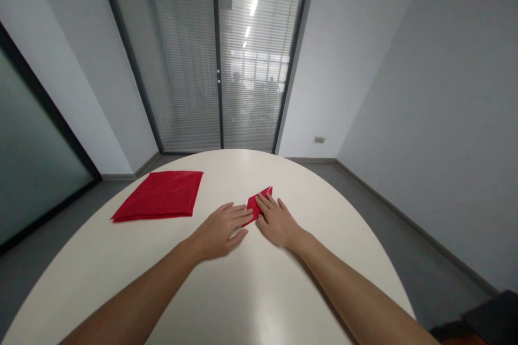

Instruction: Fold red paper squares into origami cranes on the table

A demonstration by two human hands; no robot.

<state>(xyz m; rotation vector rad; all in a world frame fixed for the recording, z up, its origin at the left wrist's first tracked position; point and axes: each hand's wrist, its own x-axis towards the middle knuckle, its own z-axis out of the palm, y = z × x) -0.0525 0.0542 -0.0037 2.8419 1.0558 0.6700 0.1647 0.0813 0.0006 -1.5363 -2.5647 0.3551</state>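
A small folded red paper point(259, 202) lies near the middle of the round white table point(243, 291). My left hand point(222, 229) rests flat on the table, fingers stretched toward the paper's near tip and touching it. My right hand point(277, 221) lies flat with its fingers pressing on the paper's right side, covering part of it. Both hands are open, and neither grips the paper. A stack of larger red sheets point(162, 202) lies to the left, well apart from my hands.
The table's curved edge runs round the far side and the right. Beyond it are a grey floor, a glass door with blinds point(218, 54) and grey walls. A dark object point(485, 318) sits at the lower right corner.
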